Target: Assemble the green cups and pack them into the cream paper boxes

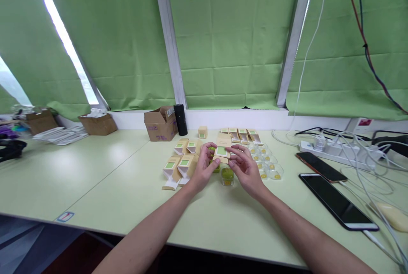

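Cardboard box [222,151]: small kraft box with a green label, held just above the desk [127,168], centre of view, between both hands.
Left hand [205,168]: closed on the box's left side, thumb in front, fingers behind.
Right hand [244,168]: fingertips pinch the box's right edge; the rest of the hand is loosely curled.
Green jar [227,176]: stands on the desk right below the held box, not boxed. A second green one is half hidden behind the left hand.
Boxes on left [180,161]: four of the same kraft boxes lying in a cluster, near-end flaps open, white inside showing. Can't tell if anything is in them.
Back row of boxes [242,134]: four more lined up behind the hands, flaps also open; one small closed-looking box [202,131] sits apart, near the black cylinder [180,120].
Clear jars [267,165]: a batch with yellow contents, just right of the right hand, all loose on the desk.
Progress (judgement): early to middle. Boxes look formed, none clearly sealed; all visible jars are outside boxes.
Left to do (judgement): fill and close most of the boxes.
Clutter: open carton [161,124] at back; two phones [338,201] and power strip [338,151] well to the right, clear of the work.
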Motion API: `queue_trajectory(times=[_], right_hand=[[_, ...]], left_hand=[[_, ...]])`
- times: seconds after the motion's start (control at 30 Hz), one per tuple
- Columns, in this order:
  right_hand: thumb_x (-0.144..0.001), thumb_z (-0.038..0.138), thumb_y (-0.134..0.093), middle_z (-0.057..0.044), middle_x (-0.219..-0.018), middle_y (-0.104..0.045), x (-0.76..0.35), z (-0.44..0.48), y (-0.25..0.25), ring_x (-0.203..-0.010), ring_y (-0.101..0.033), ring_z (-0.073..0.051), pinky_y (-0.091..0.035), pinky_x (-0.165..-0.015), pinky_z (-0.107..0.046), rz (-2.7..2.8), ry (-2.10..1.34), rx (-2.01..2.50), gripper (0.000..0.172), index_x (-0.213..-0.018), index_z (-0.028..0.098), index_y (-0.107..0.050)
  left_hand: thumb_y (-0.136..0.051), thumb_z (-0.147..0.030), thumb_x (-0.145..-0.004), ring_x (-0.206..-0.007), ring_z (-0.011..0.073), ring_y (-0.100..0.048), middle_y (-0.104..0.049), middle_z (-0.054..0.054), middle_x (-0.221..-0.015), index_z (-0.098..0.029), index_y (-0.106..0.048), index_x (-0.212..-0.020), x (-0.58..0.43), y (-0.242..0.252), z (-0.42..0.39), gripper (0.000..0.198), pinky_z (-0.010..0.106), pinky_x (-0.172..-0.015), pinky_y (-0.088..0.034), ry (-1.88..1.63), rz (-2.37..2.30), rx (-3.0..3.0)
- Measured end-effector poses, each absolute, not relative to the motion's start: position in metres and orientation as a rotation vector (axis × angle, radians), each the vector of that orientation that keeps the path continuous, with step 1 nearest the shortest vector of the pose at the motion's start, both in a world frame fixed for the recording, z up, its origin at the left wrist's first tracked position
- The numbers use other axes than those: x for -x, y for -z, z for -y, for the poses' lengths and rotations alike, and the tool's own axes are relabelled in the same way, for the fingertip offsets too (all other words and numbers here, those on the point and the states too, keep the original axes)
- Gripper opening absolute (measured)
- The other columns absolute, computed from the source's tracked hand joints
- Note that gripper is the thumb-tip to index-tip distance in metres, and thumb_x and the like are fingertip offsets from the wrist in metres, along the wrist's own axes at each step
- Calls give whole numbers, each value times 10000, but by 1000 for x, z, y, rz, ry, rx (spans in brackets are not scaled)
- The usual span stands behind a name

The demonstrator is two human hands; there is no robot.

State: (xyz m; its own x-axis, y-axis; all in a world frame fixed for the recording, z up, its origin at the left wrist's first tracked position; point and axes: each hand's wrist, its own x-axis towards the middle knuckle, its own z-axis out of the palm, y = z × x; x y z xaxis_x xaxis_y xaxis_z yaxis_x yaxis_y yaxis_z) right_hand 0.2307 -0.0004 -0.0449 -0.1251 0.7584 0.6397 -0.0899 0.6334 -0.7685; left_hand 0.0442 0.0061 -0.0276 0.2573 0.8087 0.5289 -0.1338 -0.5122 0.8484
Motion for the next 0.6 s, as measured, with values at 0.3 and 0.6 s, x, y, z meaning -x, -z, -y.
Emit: queue_trajectory(times=[0.3,0.6], right_hand=[[-973,442,-708,-90,-1407,-448,-230,1,45,-976,-692,-173,-607,-999,-430,1537,-788,569,387,-1349,352,-699],[-967,462,-712,-90,-1406,-455,-229,1,45,-953,-689,-161,-621,-975,-422,1521,-782,590,393,-1342,346,-705]], left_hand=[[-690,-515,-955,-1050,218,-609,-609,71,-1116,-257,-449,-1311,-44,30,-7,502,343,-901,-493,-1413,-656,-1693],[-662,-506,-979,-1125,233,-595,-566,109,-1284,-260,-483,-1376,-46,28,-4,500,362,-957,-515,-1463,-731,-1773]])
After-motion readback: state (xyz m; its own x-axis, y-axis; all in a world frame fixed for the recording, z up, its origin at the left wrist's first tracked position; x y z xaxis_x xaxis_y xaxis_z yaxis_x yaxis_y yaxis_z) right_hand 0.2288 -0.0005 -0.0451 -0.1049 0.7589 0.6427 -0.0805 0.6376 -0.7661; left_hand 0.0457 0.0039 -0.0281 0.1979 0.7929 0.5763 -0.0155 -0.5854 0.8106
